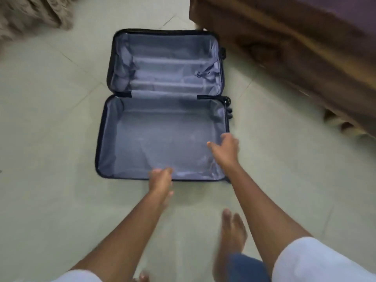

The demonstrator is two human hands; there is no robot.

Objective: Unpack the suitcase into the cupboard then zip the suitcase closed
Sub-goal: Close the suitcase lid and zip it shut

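Nearest us we see a bare foot [232,235] on the pale tiled floor [50,129], with white sleeves [317,261] at the bottom corners of the view. Both our arms reach forward. Our left hand [161,182] is at the near edge of the suitcase [162,106], fingers loosely curled; the blur keeps us from telling whether they grip the rim. Our right hand [225,148] hovers over the near right corner of the case, fingers spread and holding nothing. The suitcase lies flat and fully opened on the floor, both halves showing bare grey-blue lining. The far half has a loose strap with a buckle [198,74] by its right side; dark wheels [227,102] show at the right edge. Beyond, a wooden bed frame [284,47] fills the far right corner, and a patterned cloth [30,15] the far left.
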